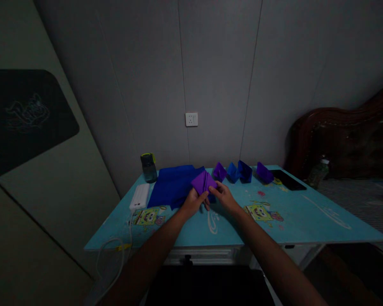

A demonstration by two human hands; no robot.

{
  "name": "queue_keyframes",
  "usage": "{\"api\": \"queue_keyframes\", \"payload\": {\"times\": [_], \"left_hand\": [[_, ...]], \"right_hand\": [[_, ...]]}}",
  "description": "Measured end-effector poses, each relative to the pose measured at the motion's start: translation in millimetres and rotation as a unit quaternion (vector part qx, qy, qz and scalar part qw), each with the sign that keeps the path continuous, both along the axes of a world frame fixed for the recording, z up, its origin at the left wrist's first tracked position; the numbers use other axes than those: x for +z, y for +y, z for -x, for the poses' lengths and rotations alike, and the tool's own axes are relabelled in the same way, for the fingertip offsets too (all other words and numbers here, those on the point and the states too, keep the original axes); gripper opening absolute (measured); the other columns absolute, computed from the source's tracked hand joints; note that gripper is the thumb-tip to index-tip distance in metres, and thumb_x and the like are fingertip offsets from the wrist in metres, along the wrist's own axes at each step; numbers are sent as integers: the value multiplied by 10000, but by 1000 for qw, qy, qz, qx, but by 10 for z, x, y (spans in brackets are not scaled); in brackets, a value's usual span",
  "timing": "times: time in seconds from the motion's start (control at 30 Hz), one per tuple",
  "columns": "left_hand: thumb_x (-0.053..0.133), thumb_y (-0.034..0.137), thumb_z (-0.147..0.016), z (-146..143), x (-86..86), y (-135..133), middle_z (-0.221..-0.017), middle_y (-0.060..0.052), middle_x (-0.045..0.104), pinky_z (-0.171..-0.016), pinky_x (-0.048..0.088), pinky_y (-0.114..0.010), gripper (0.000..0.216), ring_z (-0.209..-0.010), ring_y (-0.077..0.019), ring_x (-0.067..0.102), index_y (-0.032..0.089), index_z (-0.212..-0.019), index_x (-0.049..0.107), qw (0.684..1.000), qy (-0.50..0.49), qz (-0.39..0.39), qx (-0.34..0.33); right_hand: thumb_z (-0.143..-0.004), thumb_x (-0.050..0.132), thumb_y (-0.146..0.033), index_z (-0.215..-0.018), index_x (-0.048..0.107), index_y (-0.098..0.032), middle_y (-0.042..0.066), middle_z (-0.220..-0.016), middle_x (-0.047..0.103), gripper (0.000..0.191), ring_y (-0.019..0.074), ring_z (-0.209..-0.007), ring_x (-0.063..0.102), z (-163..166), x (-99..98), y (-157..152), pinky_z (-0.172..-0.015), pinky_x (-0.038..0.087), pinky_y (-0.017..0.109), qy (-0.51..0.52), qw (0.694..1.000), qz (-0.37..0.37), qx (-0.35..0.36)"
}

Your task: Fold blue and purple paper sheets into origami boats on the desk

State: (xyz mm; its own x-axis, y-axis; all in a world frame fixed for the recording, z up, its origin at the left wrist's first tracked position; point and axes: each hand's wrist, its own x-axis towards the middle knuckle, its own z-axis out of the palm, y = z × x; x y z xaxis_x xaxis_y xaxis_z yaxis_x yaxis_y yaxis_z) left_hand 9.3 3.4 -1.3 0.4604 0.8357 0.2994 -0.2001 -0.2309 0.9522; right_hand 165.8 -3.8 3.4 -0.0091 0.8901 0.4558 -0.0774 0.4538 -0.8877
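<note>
A folded piece of purple paper [203, 182], shaped like a diamond with creased layers across its middle, is held up over the table. My left hand [194, 199] grips its lower left side, with the thumb on the front. On its lower right edge, the thumb and fingers of my right hand [221, 193] pinch it. Behind and to the left lie blue paper sheets [170, 182] on the table. Folded paper boats stand in a row at the back: a purple one [220, 171], blue ones [233, 173] and another purple one [264, 173].
The light blue table [191, 231] carries cartoon prints. A dark water bottle [149, 168] and a white power bank [139, 196] with a cable [130, 229] are at the left. At the right lie a black phone or tablet [289, 179] and, beyond the table, a plastic bottle [319, 172].
</note>
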Motion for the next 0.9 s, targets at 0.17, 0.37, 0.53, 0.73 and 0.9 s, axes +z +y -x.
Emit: {"api": "queue_keyframes", "payload": {"times": [0.17, 0.37, 0.53, 0.73, 0.9], "left_hand": [[600, 601, -784, 4, 39, -31, -585, 48, 594, -390, 407, -205, 491, -386, -130, 593, 171, -952, 432, 1000, 9, -7, -11], [580, 617, -782, -10, 56, -52, -558, 53, 560, -345, 381, -198, 485, -351, -131, 579, 157, -891, 469, 999, 37, -5, -25], [559, 630, -793, 1, 19, -27, -563, 49, 563, -316, 370, -188, 496, -340, -133, 577, 152, -901, 481, 998, 48, -3, -32], [506, 627, -836, 29, 34, -48, -470, 41, 531, -296, 359, -190, 496, -293, -115, 516, 133, -810, 529, 998, 52, 2, -27], [497, 651, -825, 19, 4, -24, -451, 66, 514, -272, 315, -174, 490, -256, -91, 457, 161, -822, 496, 999, 53, 1, 14]], "right_hand": [[-748, 722, -488, -874, 652, -195, 16, -762, 629, 326, 155, -683, 545, -17, -7, 1, -665, 454, 293, 3, 1000, 7, 6], [-769, 681, -527, -838, 640, -179, 14, -727, 603, 358, 148, -648, 511, -30, -15, -4, -619, 434, 282, -26, 1000, -9, -7], [-779, 672, -521, -826, 624, -176, 6, -721, 591, 351, 133, -632, 498, -24, 12, -19, -627, 417, 279, -20, 1000, -12, 7], [-798, 604, -608, -755, 567, -183, -19, -594, 534, 429, 121, -532, 461, -4, 39, -57, -530, 375, 256, -55, 998, 7, 35], [-838, 478, -674, -708, 488, -210, -52, -490, 446, 482, 103, -439, 372, 40, 21, -87, -446, 308, 238, -83, 997, 8, 4]]}}
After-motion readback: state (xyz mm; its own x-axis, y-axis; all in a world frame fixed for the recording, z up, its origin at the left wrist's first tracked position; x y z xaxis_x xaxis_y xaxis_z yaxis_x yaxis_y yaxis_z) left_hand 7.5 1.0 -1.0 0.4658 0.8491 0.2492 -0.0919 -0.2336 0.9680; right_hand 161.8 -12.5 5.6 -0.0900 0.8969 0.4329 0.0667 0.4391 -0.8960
